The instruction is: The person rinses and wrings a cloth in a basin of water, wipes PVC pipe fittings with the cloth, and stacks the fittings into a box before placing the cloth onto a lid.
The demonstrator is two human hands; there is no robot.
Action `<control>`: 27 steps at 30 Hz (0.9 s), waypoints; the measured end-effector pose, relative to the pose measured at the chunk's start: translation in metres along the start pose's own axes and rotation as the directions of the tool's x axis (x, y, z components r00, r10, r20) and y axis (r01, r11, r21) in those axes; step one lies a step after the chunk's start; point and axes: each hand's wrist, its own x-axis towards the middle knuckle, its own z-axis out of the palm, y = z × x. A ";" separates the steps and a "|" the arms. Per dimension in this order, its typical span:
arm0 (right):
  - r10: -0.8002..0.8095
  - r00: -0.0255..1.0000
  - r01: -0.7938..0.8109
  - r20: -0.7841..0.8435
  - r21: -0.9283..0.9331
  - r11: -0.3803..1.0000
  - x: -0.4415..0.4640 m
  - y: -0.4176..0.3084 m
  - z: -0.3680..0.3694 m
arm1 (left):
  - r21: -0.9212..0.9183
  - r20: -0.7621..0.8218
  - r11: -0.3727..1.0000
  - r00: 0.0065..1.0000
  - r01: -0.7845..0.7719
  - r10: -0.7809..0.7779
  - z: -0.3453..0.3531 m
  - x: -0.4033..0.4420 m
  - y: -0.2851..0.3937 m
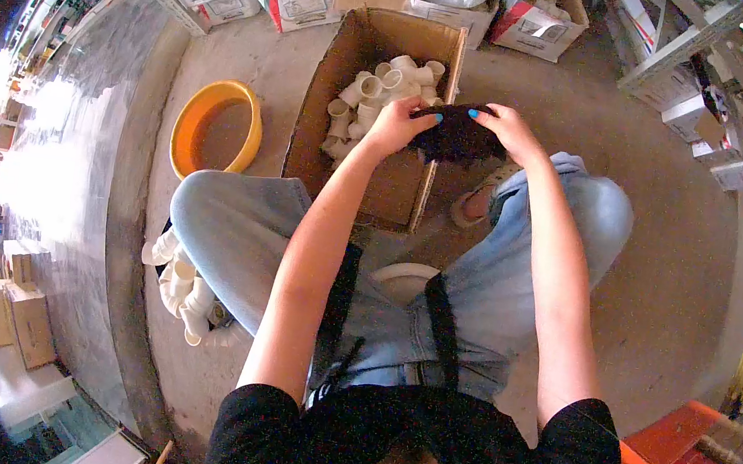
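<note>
Hands, left (393, 127) and right (515, 133), both tight on a dark cloth-like item (461, 138), folds indistinct, underside out of view.

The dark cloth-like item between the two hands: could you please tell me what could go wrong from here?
The dark cloth-like item, held by the left hand and right hand, overlaps the rim of the cardboard box in this view, so it might catch there. The white fittings inside are heaped loosely, and a bump could shift them. More loose fittings lie on the floor beside the left leg; moving that leg might scatter them.
</note>
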 end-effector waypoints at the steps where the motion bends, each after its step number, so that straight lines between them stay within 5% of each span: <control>1: 0.022 0.999 -0.020 0.036 -0.053 0.998 -0.002 -0.003 -0.002 | 0.002 0.046 0.999 0.998 0.043 -0.043 -0.004 -0.001 0.006; 2: 0.010 0.999 -0.001 0.045 -0.187 0.982 0.000 0.001 -0.003 | 0.156 0.074 0.987 0.996 0.038 -0.050 -0.010 -0.002 0.011; 5: -0.082 0.995 0.051 -0.059 -0.408 0.912 0.002 0.022 0.011 | 0.075 0.080 0.985 0.983 0.157 -0.163 0.002 0.025 -0.088; 7: -0.054 0.998 0.007 -0.037 -0.765 0.644 -0.005 0.026 0.017 | 0.286 0.120 0.956 0.988 0.062 -0.100 0.006 0.024 -0.140; 9: 0.075 0.995 0.001 0.065 -0.762 0.648 -0.003 0.030 0.021 | 0.356 0.201 0.934 0.974 0.025 -0.103 0.008 0.022 -0.169; 12: 0.042 0.984 0.094 0.174 -0.701 0.707 0.002 0.036 0.032 | 0.270 0.386 0.959 0.903 0.086 -0.189 0.013 0.015 -0.178; 19: -0.202 0.971 0.230 0.128 -0.728 0.645 0.010 0.037 0.064 | 0.509 0.053 0.856 0.996 -0.085 0.068 0.002 -0.022 -0.070; 22: -0.245 0.965 0.208 0.089 -0.830 0.517 0.011 0.018 0.085 | 0.698 -0.121 0.708 0.992 0.111 -0.036 -0.005 -0.033 -0.052; 25: 0.056 0.984 -0.175 -0.171 -0.834 0.523 0.008 -0.012 0.112 | 0.777 -0.294 0.588 0.956 0.224 0.024 -0.023 -0.049 -0.052; 27: 0.206 0.941 -0.339 -0.269 -0.756 0.560 0.028 0.029 0.119 | 0.844 -0.399 0.437 0.909 0.311 0.123 -0.038 -0.058 -0.072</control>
